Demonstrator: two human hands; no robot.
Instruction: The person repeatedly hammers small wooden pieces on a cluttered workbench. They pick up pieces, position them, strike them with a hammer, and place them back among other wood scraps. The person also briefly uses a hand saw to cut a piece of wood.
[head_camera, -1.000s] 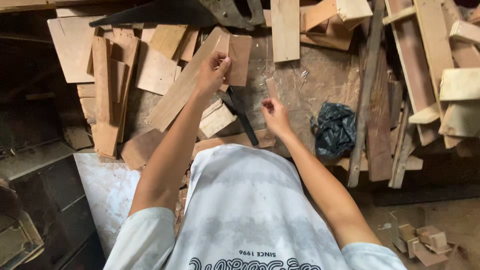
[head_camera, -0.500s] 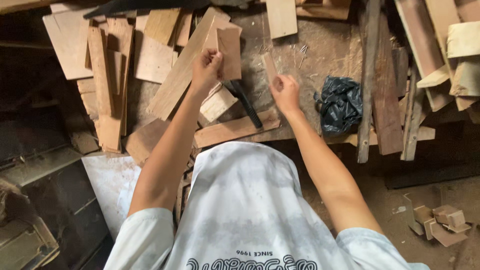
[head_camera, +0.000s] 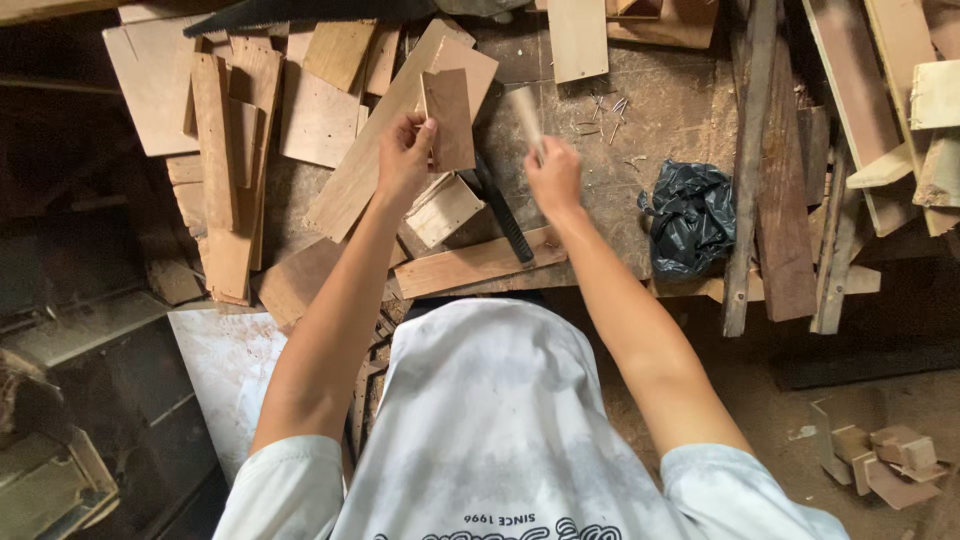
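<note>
Here the left hand (head_camera: 402, 158) pinches a small wood piece (head_camera: 449, 118) upright above the counter (head_camera: 660, 110). The right hand (head_camera: 553, 178), just beside it, has its grip pressed together on a thin blurred stick (head_camera: 524, 108). A black bag (head_camera: 690, 218) lies near, among scattered boards (head_camera: 220, 150).

hands (head_camera: 405, 150): 2 | black bag (head_camera: 690, 218): 1 | loose nails (head_camera: 603, 110): perhaps ten

counter (head_camera: 690, 110): wood offcuts (head_camera: 240, 150) piled far left | nails (head_camera: 605, 108) far centre | plastic bag (head_camera: 690, 215) right of centre | planks (head_camera: 790, 170) right | small blocks (head_camera: 885, 462) on floor, near right
</note>
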